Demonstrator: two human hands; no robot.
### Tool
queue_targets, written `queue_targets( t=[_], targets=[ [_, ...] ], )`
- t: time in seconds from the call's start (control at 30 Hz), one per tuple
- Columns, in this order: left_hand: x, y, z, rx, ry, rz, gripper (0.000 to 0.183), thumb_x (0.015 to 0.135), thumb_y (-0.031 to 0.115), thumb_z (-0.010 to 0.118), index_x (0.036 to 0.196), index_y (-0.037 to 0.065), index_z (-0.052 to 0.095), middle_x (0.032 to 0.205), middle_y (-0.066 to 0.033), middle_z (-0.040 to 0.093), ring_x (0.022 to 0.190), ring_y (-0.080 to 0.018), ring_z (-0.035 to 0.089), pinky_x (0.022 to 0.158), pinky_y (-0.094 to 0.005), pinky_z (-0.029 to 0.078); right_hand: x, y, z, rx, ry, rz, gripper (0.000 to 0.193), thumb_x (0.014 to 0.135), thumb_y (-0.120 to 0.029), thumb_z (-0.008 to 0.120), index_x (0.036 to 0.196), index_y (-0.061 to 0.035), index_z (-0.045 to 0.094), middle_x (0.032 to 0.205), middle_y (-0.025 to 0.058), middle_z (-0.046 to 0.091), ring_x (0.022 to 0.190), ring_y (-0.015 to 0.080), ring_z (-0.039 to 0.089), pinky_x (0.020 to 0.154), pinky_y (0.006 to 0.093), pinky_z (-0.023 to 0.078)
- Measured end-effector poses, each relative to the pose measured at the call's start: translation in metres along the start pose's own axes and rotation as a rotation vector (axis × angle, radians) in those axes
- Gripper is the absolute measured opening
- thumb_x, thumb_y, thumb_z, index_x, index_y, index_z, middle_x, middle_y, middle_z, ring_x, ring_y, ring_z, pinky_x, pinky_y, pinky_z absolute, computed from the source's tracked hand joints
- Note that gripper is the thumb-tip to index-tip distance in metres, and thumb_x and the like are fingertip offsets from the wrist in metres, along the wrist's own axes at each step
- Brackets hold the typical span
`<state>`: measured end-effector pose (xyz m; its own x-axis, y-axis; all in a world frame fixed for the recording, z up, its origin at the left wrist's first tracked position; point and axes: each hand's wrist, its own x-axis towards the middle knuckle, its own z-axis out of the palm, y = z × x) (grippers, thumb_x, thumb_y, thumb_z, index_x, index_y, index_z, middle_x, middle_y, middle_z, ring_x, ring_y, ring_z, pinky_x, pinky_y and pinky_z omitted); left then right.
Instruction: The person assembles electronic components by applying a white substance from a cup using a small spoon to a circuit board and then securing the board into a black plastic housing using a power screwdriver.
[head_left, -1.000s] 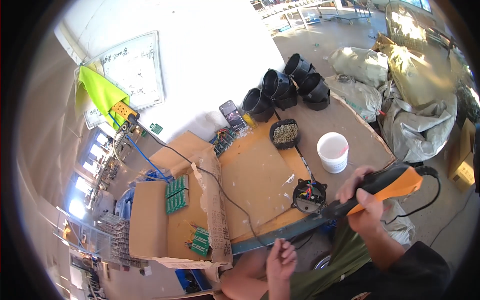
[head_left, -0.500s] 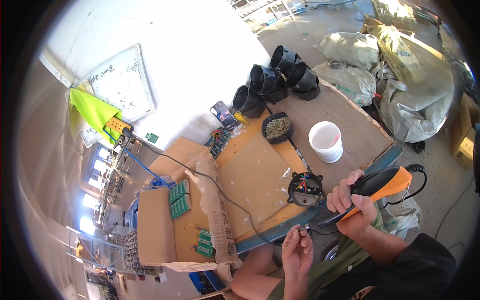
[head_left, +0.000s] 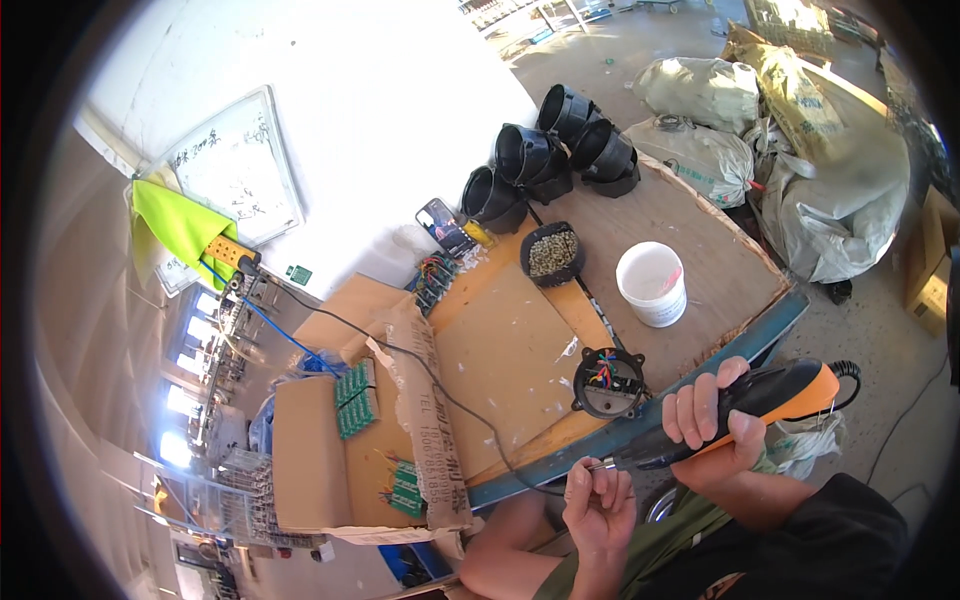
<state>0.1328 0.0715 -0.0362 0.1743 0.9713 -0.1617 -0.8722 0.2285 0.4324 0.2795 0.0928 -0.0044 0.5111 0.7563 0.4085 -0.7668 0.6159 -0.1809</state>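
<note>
Cardboard-covered workbench (head_left: 520,350) behind, right hand (head_left: 712,425) clamps fingers around an orange power tool (head_left: 745,410) while left hand (head_left: 597,497) pinches its tip, steadying it.

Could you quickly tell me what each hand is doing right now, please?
Left hand: fingers pinched at the screwdriver's tip.
Right hand: closed around the orange-and-black electric screwdriver.

White bucket (head_left: 652,283), black pots (head_left: 548,160), bowl of pellets (head_left: 552,254), stuffed sacks (head_left: 800,150)

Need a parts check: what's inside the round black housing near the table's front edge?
Inside the round black housing, a bundle of coloured wires shows, red, blue and others, bunched near the top. Whatever lies beneath the wires and under the housing itself is covered.
</note>
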Motion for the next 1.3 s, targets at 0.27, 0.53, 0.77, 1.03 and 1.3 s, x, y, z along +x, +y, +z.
queue_targets(
  t=[0.27, 0.53, 0.77, 1.03, 1.3],
  targets=[
    [0.012, 0.001, 0.008, 0.154, -0.064, -0.025, 0.013, 0.095, 0.016, 0.062, 0.101, 0.005, 0.065, 0.063, 0.0047, 0.031, 0.054, -0.0086, 0.026, 0.053, -0.0253, 0.028, 0.018, -0.004, -0.009, 0.046, 0.084, -0.036, 0.034, 0.089, -0.026, 0.054, 0.118, -0.0077, 0.047, 0.070, 0.0007, 0.049, 0.058, 0.0118, 0.045, 0.061, 0.0302, 0.040],
    [0.033, 0.005, 0.014, -0.050, -0.194, -0.082, 0.013, 0.094, 0.003, 0.060, 0.103, 0.005, 0.069, 0.078, 0.0004, 0.047, 0.065, -0.0109, 0.035, 0.057, -0.0260, 0.032, 0.025, 0.008, -0.004, -0.003, 0.092, -0.165, 0.037, 0.092, -0.030, 0.056, 0.120, -0.0080, 0.045, 0.070, -0.0014, 0.050, 0.057, 0.0096, 0.046, 0.060, 0.0271, 0.042],
    [0.042, 0.010, 0.015, -0.086, -0.335, -0.082, 0.009, 0.090, 0.008, 0.066, 0.099, 0.007, 0.067, 0.078, -0.0023, 0.044, 0.071, -0.0151, 0.036, 0.060, -0.0278, 0.035, 0.026, 0.007, 0.009, 0.010, -0.028, -0.233, 0.035, 0.093, -0.026, 0.063, 0.118, -0.0097, 0.044, 0.070, -0.0017, 0.058, 0.057, 0.0101, 0.055, 0.062, 0.0269, 0.048],
    [0.083, 0.053, 0.014, 0.417, -0.333, -0.078, 0.088, 0.065, 0.034, 0.093, 0.137, 0.004, 0.053, 0.084, 0.0017, 0.041, 0.080, -0.0143, 0.042, 0.073, -0.0294, 0.037, 0.057, -0.010, -0.002, -0.034, -0.006, -0.274, 0.036, 0.093, -0.024, 0.063, 0.121, -0.0062, 0.048, 0.071, -0.0050, 0.052, 0.058, 0.0061, 0.052, 0.062, 0.0247, 0.046],
    [0.166, 0.080, -0.030, 1.575, -0.548, 0.031, 0.143, 0.043, 0.037, 0.102, 0.156, 0.005, 0.021, 0.115, -0.0070, 0.044, 0.107, -0.0227, 0.045, 0.097, -0.0359, 0.038, 0.069, -0.030, -0.023, -0.115, -0.029, -0.267, 0.036, 0.092, -0.026, 0.059, 0.121, -0.0070, 0.050, 0.075, -0.0057, 0.048, 0.064, 0.0063, 0.047, 0.069, 0.0264, 0.040]
  ],
)
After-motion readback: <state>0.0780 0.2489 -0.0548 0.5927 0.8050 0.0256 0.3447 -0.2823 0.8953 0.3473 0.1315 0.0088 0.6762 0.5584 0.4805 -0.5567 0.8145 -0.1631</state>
